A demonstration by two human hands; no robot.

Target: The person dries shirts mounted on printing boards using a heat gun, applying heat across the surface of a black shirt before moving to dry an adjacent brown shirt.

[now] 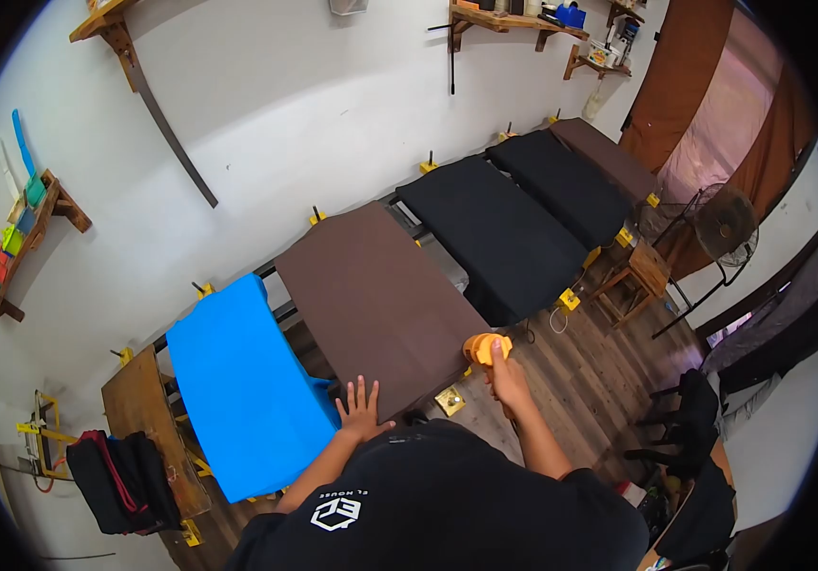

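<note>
A brown shirt (380,295) is stretched flat over a long board in front of me. My left hand (361,411) lies on its near end, fingers spread. In my right hand (506,376) is a rounded yellow-orange tool (487,350), held by the shirt's near right corner; its exact kind I cannot make out. On the left, a bright blue shirt (247,390) covers another board. To the right, a black shirt (494,233) is stretched the same way.
Farther along are a second black shirt (561,181) and another brown one (609,157). A bare wooden board (147,409) and folded dark cloths (123,481) are at left. A wooden stool (632,281) and a fan (725,224) stand at right. Yellow brackets (450,401) jut from the board ends.
</note>
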